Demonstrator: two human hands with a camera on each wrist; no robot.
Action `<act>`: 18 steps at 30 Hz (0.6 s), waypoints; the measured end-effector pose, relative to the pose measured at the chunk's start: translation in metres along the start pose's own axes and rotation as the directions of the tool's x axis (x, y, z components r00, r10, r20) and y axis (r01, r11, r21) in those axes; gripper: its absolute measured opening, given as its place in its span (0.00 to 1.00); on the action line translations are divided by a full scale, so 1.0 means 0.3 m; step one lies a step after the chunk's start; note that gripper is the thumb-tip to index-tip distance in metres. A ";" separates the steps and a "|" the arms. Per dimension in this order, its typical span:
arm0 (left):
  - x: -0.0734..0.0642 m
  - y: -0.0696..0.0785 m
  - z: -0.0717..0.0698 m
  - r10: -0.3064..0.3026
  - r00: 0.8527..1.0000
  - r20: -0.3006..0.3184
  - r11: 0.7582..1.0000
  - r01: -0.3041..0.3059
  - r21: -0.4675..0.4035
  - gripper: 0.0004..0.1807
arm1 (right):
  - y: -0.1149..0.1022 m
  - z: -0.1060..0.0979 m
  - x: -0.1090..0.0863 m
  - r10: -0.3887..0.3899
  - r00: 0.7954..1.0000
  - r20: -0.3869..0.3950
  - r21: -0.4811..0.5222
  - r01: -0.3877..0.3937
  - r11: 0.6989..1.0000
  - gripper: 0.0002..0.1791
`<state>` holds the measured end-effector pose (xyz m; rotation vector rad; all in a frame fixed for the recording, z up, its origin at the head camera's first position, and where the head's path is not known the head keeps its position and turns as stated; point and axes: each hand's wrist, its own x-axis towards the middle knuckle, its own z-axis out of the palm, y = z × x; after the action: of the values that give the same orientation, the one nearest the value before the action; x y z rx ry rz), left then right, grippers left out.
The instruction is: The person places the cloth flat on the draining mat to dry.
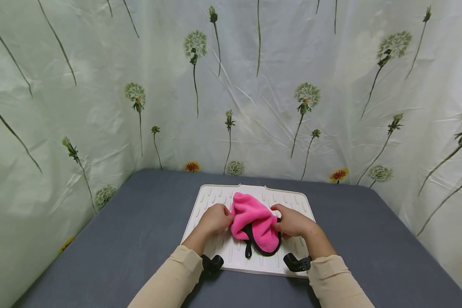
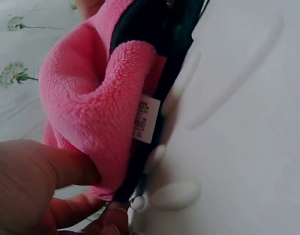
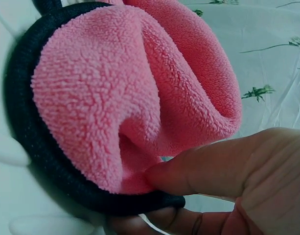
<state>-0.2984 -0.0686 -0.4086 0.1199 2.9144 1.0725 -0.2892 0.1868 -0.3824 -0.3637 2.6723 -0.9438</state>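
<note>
A bunched pink plush towel [image 1: 250, 214] with black binding lies over a white ridged drying board [image 1: 296, 199]. Its black hanging loop [image 1: 248, 249] points toward me. My left hand [image 1: 217, 218] pinches the towel's left edge between thumb and fingers. On the other side my right hand [image 1: 294, 222] grips the black-bound edge, thumb on the pink pile and fingers beneath, as the right wrist view shows. A small white printed label [image 2: 146, 119] sticks out beside the dark binding in the left wrist view. Folds hide the towel's middle.
The board rests on a dark grey table [image 1: 146, 239]. Behind it hangs a pale curtain [image 1: 250, 107] printed with dandelions. Black wrist cameras [image 1: 211, 263] sit at both cuffs, low over the board's near edge.
</note>
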 end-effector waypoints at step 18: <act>0.036 -0.032 -0.018 -0.040 0.989 0.142 0.794 0.118 -0.597 0.25 | 0.014 0.004 0.008 0.022 1.000 -0.010 0.046 -0.021 0.999 0.33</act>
<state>-0.3099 -0.0786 -0.4106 0.0380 2.2962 1.8373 -0.2914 0.1884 -0.3865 -0.3199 2.6537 -1.0019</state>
